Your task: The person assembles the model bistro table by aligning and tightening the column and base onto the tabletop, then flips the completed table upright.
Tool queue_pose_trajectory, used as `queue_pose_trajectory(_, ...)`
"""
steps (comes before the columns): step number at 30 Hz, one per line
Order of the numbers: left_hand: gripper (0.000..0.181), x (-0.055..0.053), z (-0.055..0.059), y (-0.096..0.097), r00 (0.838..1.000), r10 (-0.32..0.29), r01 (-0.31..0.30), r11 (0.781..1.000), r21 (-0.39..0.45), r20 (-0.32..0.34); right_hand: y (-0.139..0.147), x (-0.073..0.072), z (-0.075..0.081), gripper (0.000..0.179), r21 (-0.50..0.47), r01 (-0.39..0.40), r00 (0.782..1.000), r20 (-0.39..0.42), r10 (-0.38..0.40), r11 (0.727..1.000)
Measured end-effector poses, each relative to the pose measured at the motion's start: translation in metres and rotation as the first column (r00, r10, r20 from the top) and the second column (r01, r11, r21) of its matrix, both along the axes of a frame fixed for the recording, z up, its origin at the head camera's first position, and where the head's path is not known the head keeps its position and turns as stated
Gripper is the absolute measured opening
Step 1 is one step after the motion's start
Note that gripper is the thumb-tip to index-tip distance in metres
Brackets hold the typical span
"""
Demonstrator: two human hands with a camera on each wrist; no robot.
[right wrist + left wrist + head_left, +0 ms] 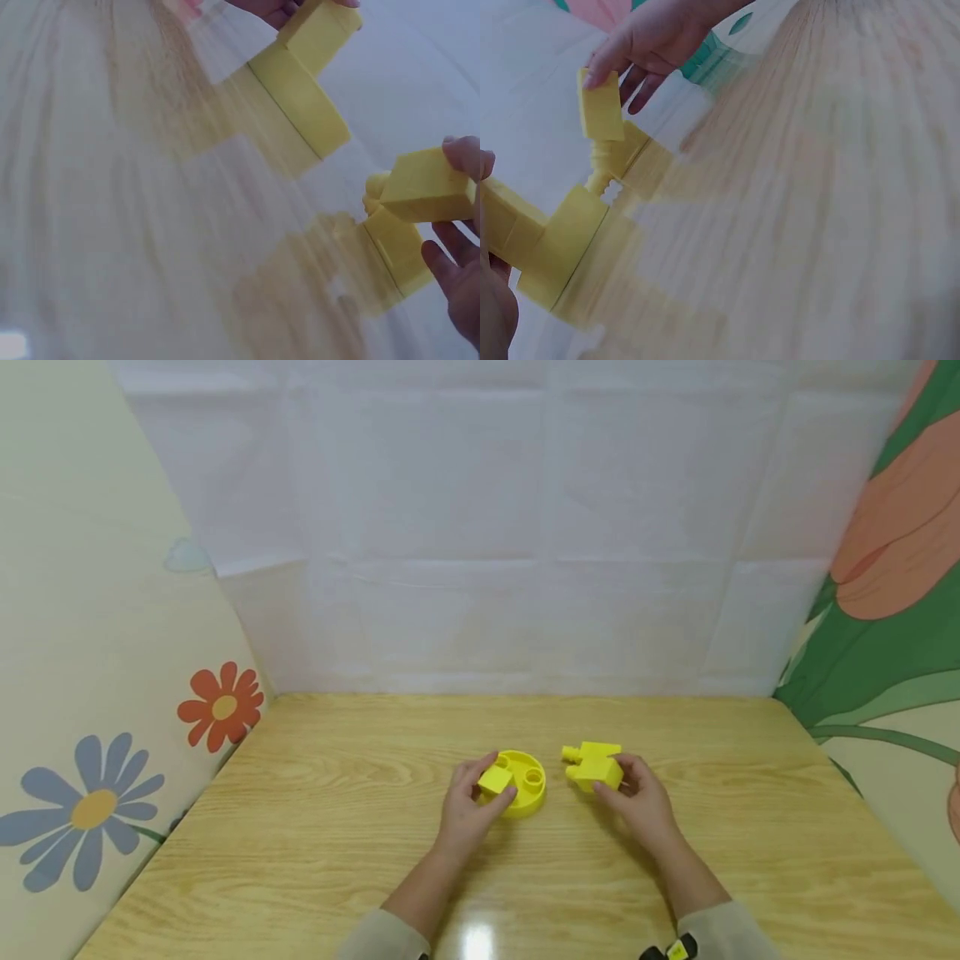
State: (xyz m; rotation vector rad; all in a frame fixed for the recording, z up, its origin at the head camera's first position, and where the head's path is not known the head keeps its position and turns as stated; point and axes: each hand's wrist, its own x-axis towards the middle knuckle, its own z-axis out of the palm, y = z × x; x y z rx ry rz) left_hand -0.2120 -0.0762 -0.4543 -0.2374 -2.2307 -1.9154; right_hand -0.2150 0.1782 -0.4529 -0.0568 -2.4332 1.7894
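Observation:
My left hand [467, 810] pinches a yellow block [496, 780] between thumb and fingers, at the left part of a round yellow base [517, 810]. That base lies on the table and has round sockets in its top. In the right wrist view, the block's lower end meets the top of the base. To the right, my right hand [641, 797] grips another yellow block [427, 187], tilted, with a ridged peg [600, 161] sticking out toward the base. Just beneath and behind it, a third yellow block [397, 255] rests on the table, its peg also pointing left.
The wood-grain table [300, 860] ends at a white sheet [450, 527] hanging behind it. Walls with painted flowers flank both sides, a grey-blue flower [93, 810] at left. A gap of bare wood lies between the base and the right-hand blocks.

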Motion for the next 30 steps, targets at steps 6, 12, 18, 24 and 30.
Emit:
queue_pose_trajectory(6,0.051,0.000,-0.001,-0.001,0.998,-0.060,0.060,0.998,0.028,-0.014,-0.008,-0.002,0.012,0.053,0.045,0.047,0.998,0.030,-0.048,0.998)
queue_pose_trajectory(12,0.040,-0.001,0.002,-0.002,0.996,-0.089,0.090,0.994,0.069,-0.023,-0.013,-0.006,0.025,0.054,0.070,-0.013,1.000,-0.006,0.014,0.997)
queue_pose_trajectory(18,0.041,-0.006,0.001,-0.005,0.994,-0.112,0.111,0.989,0.101,0.008,-0.023,-0.011,0.039,0.055,0.079,-0.100,0.993,-0.047,0.104,0.992)
queue_pose_trajectory(24,0.042,-0.011,0.000,-0.007,0.992,-0.121,0.115,0.984,0.134,0.040,-0.041,-0.012,0.045,0.052,0.095,-0.154,0.985,-0.066,0.161,0.983)
queue_pose_trajectory(30,0.043,-0.013,-0.001,-0.009,0.988,-0.142,0.132,0.979,0.156,0.054,-0.052,-0.016,0.037,0.052,0.135,-0.190,0.977,-0.076,0.201,0.972)
